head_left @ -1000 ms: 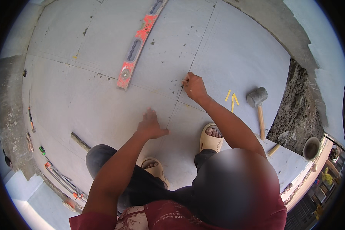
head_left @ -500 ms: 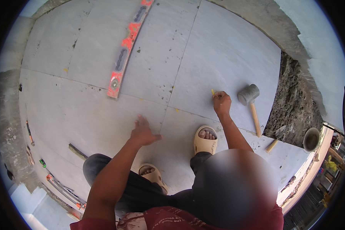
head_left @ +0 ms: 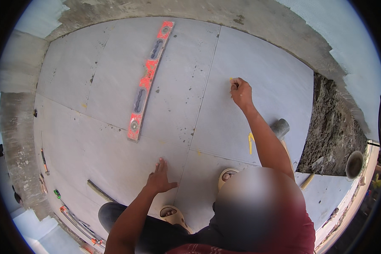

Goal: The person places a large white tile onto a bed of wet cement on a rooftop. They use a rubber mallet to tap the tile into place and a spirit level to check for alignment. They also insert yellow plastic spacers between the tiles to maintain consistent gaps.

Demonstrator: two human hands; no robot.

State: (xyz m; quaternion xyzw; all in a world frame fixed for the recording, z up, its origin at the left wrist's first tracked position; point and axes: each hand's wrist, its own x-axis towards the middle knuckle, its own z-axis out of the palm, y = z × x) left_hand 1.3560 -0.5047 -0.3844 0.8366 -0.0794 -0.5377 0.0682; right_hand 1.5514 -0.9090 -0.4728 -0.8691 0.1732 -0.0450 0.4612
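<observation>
My left hand (head_left: 158, 180) has its fingers spread over the grey floor tiles (head_left: 118, 156), holding nothing. To the right, my right hand (head_left: 242, 93) is closed in a pinch above a large tile. A small yellow piece (head_left: 231, 79) shows at its fingertips; its kind is too small to make out. Nearer to me on that same tile lies a thin, bent yellow strip (head_left: 250, 144). Beside my right forearm rests a rubber mallet (head_left: 280, 127) with a grey head, its wooden handle partly hidden by the arm.
A red spirit level (head_left: 146, 84) lies across the tiles ahead. Bare rough mortar (head_left: 330, 127) borders the tiles at right, near a round container (head_left: 353, 164). A narrow bar (head_left: 100, 190) lies by my left knee. Several tools, including a hacksaw (head_left: 78, 224), line the left edge.
My right hand has moved farther away across the tile, still pinched. The bent yellow strip now shows near where that hand was. My left hand remains spread low over the tiles.
</observation>
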